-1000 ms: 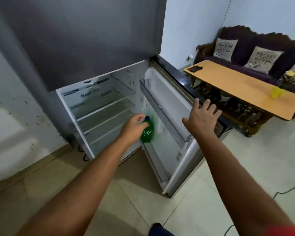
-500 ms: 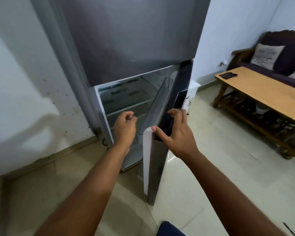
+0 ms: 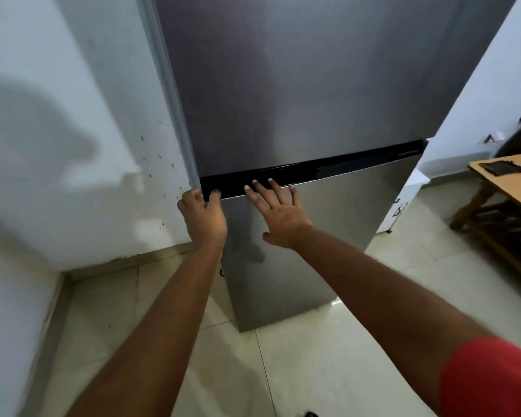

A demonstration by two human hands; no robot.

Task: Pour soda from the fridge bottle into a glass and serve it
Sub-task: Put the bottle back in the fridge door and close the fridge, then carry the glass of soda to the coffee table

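Observation:
The grey fridge stands straight ahead with its lower door (image 3: 328, 236) shut under the black handle strip (image 3: 343, 167). My left hand (image 3: 203, 218) curls around the top left corner of that door, fingers on the fridge's side and thumb in the black strip. My right hand (image 3: 278, 215) lies flat on the door front with its fingers spread, fingertips reaching the strip. The green soda bottle is hidden and no glass is in view.
The upper fridge door (image 3: 298, 85) is also shut. A white wall (image 3: 57, 145) stands close on the left. At the right are a low wooden table (image 3: 512, 188) with a dark flat object (image 3: 501, 167) on it and a small white unit (image 3: 403, 206) beside the fridge. Tiled floor lies below.
The lower fridge door swung from wide open to fully shut. My left hand let go of the green bottle inside and moved to the door's corner. My right hand pushed the door closed.

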